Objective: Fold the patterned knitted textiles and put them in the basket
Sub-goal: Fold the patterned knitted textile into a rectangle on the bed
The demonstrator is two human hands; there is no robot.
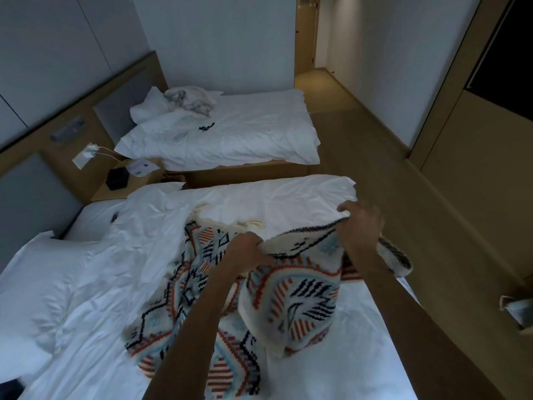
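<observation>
- Both hands grasp the blanket (291, 295): left hand (249, 251) and right hand (360, 223) pinch its raised top edge above the bed (360, 342);
- keep that edge taut and level; lay it down squarely onto the blanket's flat half.

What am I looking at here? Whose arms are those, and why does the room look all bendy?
There is no machine here. The arms belong to a person wearing a camera on their head, so you see what they see, looking down. The wide lens bends the walls.

The left hand and the right hand each have a grip on the top edge of a patterned knitted blanket, lifting part of it up. The rest of it lies on the near bed, which has white sheets. A second bed stands behind it, with crumpled cloth near its pillow. Between the beds a small table holds a black box.
</observation>
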